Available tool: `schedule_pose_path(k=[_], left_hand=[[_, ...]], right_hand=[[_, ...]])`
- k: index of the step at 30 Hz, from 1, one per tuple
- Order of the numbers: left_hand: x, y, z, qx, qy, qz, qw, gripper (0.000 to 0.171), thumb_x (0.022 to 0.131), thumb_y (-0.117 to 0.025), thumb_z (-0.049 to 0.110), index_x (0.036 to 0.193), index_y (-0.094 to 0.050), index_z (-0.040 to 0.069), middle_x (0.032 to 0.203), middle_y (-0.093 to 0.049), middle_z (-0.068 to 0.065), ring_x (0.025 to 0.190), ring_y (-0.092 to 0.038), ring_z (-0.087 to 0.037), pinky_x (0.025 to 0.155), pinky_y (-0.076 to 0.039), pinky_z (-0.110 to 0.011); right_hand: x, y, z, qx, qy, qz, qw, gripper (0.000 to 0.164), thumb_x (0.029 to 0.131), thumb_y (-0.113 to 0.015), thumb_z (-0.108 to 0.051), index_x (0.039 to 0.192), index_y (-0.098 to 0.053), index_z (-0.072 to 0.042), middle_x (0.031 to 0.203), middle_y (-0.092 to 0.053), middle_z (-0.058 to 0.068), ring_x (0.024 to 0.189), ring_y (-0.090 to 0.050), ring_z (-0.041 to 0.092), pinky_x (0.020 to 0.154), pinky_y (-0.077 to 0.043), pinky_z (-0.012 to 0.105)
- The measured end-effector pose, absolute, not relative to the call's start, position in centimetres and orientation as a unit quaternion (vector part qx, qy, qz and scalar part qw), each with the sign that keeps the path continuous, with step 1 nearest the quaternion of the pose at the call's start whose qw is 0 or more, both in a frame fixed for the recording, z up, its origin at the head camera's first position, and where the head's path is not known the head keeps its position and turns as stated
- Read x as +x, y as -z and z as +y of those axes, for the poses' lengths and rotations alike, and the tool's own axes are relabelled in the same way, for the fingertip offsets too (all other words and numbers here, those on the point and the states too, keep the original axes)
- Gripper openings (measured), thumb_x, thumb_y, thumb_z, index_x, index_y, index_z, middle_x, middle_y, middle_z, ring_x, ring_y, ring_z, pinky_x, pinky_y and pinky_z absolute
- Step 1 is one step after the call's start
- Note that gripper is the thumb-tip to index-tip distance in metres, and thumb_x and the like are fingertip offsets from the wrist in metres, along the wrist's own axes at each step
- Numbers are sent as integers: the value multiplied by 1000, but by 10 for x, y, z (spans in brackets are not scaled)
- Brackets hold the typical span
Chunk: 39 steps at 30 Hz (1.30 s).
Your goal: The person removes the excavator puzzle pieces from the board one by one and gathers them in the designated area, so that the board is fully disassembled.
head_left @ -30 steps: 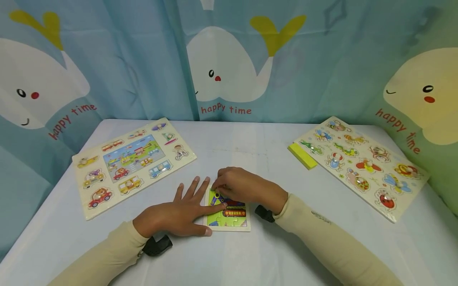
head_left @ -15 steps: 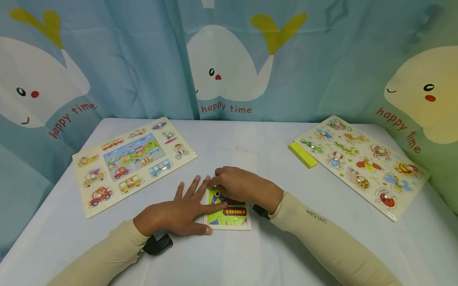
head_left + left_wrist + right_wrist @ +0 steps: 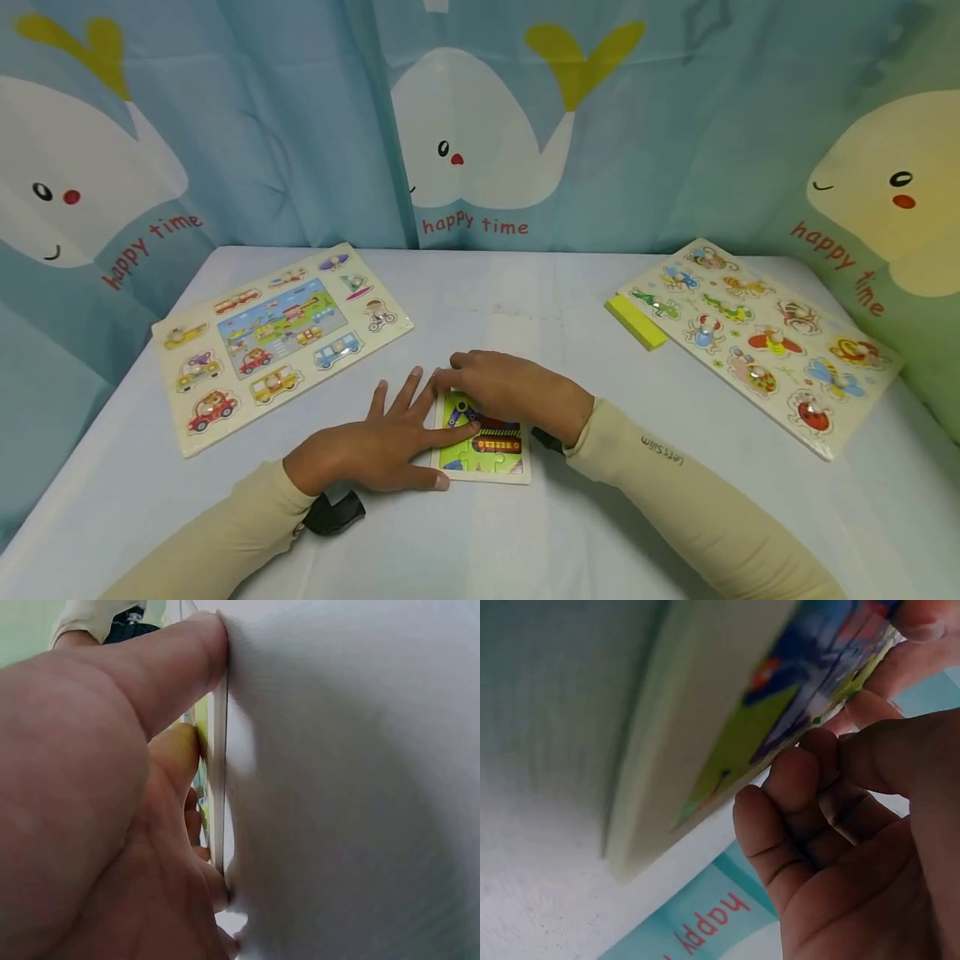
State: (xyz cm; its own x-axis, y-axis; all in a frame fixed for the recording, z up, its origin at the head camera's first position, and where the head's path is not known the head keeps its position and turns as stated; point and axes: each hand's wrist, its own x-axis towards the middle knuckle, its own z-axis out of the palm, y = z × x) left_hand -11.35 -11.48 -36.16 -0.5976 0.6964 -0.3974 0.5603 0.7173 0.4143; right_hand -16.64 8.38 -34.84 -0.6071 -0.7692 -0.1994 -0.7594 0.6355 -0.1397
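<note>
A small jigsaw puzzle [image 3: 480, 461] in a pale frame lies on the table, its green picture showing an orange and blue digger-like vehicle. My left hand [image 3: 375, 454] is spread flat beside it, index finger laid across the picture and thumb by the near left corner. In the left wrist view the puzzle's side edge [image 3: 217, 772] runs along that hand. My right hand [image 3: 513, 387] is curled over the far edge, covering the puzzle's upper part. In the right wrist view, its thumb and fingertips pinch together at the edge of the puzzle [image 3: 739, 742]; what exactly lies between them is hidden.
A wooden vehicle peg board [image 3: 281, 346] lies at the left, and an insect peg board [image 3: 757, 342] at the right. A yellow block [image 3: 635, 322] touches the insect board's left edge. A blue curtain [image 3: 300, 125] with whales hangs behind the table.
My right hand has shifted slightly left along the puzzle's far edge, its fingertips now close to my left fingers. The left hand and the puzzle stay almost in place.
</note>
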Motion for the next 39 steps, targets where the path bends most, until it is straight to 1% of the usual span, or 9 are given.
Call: schedule_pose_path(k=[3, 7, 11, 16, 21, 27, 33, 36, 39], left_hand=[[-113, 361, -114, 355, -118, 886, 273, 64, 94, -55, 55, 151, -29, 44, 161, 7, -14, 139, 28, -35, 103, 7, -70], [-113, 361, -113, 354, -117, 887, 272, 64, 94, -56, 54, 151, -29, 43, 161, 7, -14, 140, 28, -35, 103, 7, -70], [-113, 361, -113, 352, -118, 888, 272, 64, 94, -56, 54, 151, -30, 43, 161, 7, -13, 140, 27, -35, 104, 6, -70], [-114, 362, -113, 354, -117, 888, 271, 64, 93, -55, 55, 151, -30, 43, 161, 7, -13, 140, 27, -35, 104, 6, -70], [-114, 363, -114, 356, -117, 887, 270, 64, 93, -55, 56, 151, -30, 43, 161, 8, -13, 140, 28, -36, 103, 6, -70], [-113, 362, -115, 356, -123, 885, 274, 65, 94, -56, 54, 152, -29, 43, 161, 9, -13, 140, 28, -35, 103, 8, -69], [-113, 360, -115, 361, -128, 882, 273, 65, 94, -55, 54, 152, -29, 41, 160, 16, -9, 140, 27, -35, 103, 8, -69], [-113, 360, -115, 362, -130, 882, 271, 65, 94, -55, 54, 152, -29, 41, 160, 18, -7, 140, 27, -34, 103, 8, -69], [-113, 361, -115, 358, -131, 884, 270, 65, 93, -56, 54, 151, -30, 42, 160, 18, -7, 140, 27, -34, 103, 8, -69]], right_hand=[[-168, 351, 85, -426, 42, 896, 119, 34, 91, -70, -15, 123, -61, -25, 105, -59, -1, 89, -58, 14, 84, -51, 30], [-171, 352, 87, -436, 94, 890, 101, 19, 94, -62, -9, 109, -64, -20, 93, -54, -4, 78, -54, 10, 75, -49, 24], [-173, 352, 89, -447, 140, 878, 96, 15, 94, -57, -6, 100, -64, -18, 89, -52, -7, 76, -53, 8, 73, -47, 23], [-175, 353, 90, -441, 180, 871, 119, 16, 90, -56, -4, 92, -63, -18, 87, -56, -9, 77, -53, 8, 72, -46, 25], [-175, 352, 92, -426, 208, 868, 146, 13, 91, -60, -6, 96, -66, -16, 92, -59, -10, 82, -54, 8, 75, -47, 24], [-171, 349, 96, -425, 237, 861, 151, 12, 91, -68, -6, 102, -67, -11, 99, -62, -6, 88, -55, 9, 79, -47, 24], [-170, 350, 99, -432, 277, 847, 141, 17, 92, -66, -3, 108, -72, -5, 101, -64, -1, 88, -57, 8, 79, -48, 23], [-171, 351, 101, -440, 307, 832, 140, 18, 92, -65, -1, 107, -74, -5, 97, -64, -2, 85, -57, 7, 77, -49, 23], [-173, 349, 104, -426, 337, 827, 145, 18, 93, -65, -1, 108, -74, -5, 101, -67, -2, 85, -58, 8, 77, -50, 24]])
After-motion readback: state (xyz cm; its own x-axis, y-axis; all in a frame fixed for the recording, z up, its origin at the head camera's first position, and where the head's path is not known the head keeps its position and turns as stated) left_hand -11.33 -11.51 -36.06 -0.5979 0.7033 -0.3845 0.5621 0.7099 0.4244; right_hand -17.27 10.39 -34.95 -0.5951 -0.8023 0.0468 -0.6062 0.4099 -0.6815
